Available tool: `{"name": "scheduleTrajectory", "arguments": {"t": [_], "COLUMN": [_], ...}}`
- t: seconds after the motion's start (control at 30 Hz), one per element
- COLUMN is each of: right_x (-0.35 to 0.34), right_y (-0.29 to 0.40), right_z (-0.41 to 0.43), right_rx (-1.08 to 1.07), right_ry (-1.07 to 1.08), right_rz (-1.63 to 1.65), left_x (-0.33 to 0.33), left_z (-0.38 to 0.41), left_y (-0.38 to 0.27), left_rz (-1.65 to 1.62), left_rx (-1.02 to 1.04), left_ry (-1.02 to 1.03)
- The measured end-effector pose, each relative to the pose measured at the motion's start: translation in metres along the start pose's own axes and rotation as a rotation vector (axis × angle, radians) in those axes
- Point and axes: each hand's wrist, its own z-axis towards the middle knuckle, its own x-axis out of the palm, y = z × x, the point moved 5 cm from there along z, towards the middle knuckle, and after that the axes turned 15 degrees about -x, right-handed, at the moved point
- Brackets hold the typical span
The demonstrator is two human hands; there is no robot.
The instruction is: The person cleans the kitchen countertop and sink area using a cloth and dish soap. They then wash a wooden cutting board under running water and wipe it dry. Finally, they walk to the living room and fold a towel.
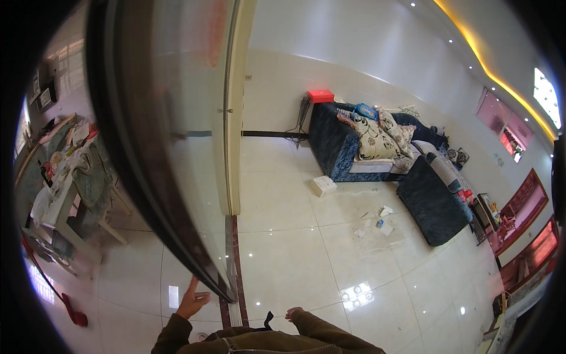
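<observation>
My left hand (193, 302) is raised at the dark-framed edge of a glass sliding door (177, 212). Its fingers are apart, and one fingertip meets or nearly meets the frame; exact contact is hard to tell. Nothing is held in it. The door stands upright before me, over a floor track (234, 270) with dark red stone strips. My right hand (293, 312) hangs low in front of my body, right of the track, with the fingers curled. The sleeve hides most of it, and no object shows in it. A black strap (268, 319) sticks out by my olive jacket (274, 343).
Right of the door, a dark blue sofa (327, 141) bears cushions and a red box (320, 96). A white box (323, 186) and paper scraps (386, 211) lie on the tiled floor (283, 256). At left stand a cluttered table (66, 194) and a red broom (73, 312).
</observation>
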Motion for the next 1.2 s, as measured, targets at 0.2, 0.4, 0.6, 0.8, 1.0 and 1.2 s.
{"name": "scheduleTrajectory", "arguments": {"t": [0.2, 0.4, 0.6, 0.8, 1.0, 1.2], "right_x": [0.114, 0.254, 0.365, 0.508, 0.712, 0.877], "right_y": [0.100, 0.149, 0.211, 0.322, 0.514, 0.718], "right_z": [-0.019, -0.031, 0.059, 0.137, 0.227, 0.243], "right_rx": [-0.312, -0.630, -0.131, -0.150, -0.081, -0.144], "right_ry": [0.504, 0.895, 0.486, 0.382, 0.561, 0.804], "right_rz": [-1.082, -1.583, -0.645, -0.253, 0.203, 0.608], "left_x": [-0.080, -0.208, -0.294, -0.336, -0.443, -0.560], "left_z": [-0.036, -0.100, -0.174, -0.190, -0.150, -0.128], "left_y": [0.056, 0.165, 0.222, 0.263, 0.292, 0.247], "left_rz": [0.034, -0.192, -0.388, -0.618, -0.674, -0.726], "left_rx": [-0.052, -0.201, -0.322, -0.468, -0.502, -0.511], "left_ry": [0.010, -0.423, -0.707, -0.765, -0.775, -0.813]}}
